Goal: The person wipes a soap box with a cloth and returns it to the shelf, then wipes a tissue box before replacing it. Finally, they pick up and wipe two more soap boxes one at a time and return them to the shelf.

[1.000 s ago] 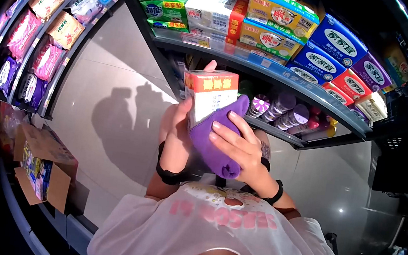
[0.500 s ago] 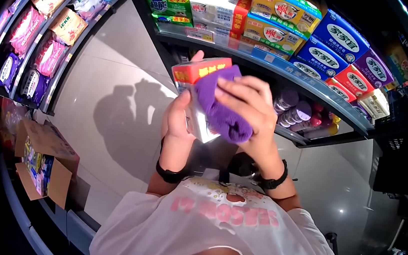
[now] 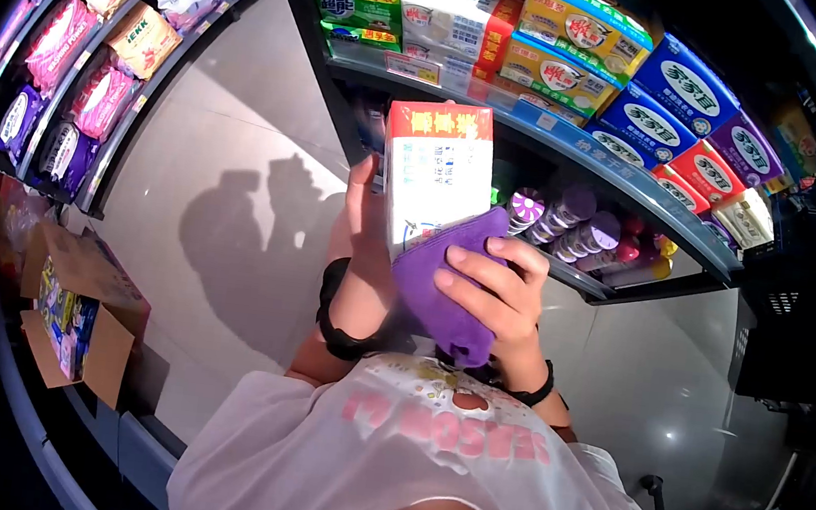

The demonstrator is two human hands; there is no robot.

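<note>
A white box with a red end and yellow lettering (image 3: 440, 173) is held up in front of me, below the shelf edge. My left hand (image 3: 361, 211) grips it from its left side and behind, with part of the hand hidden by the box. A purple cloth (image 3: 450, 285) lies against the lower right part of the box. My right hand (image 3: 499, 291) holds the cloth, its fingers curled over the cloth's front.
Ahead, a shelf (image 3: 581, 149) carries stacked soap packs, with purple-capped containers (image 3: 573, 223) beneath it. Packets fill the racks (image 3: 135, 93) at the left. An open cardboard box (image 3: 106, 342) with packets stands at the lower left. Black crates (image 3: 791, 339) are at the right.
The box has turned so that its white face shows more fully. My right hand and the cloth have moved down towards the lower end of the box. The view has shifted slightly.
</note>
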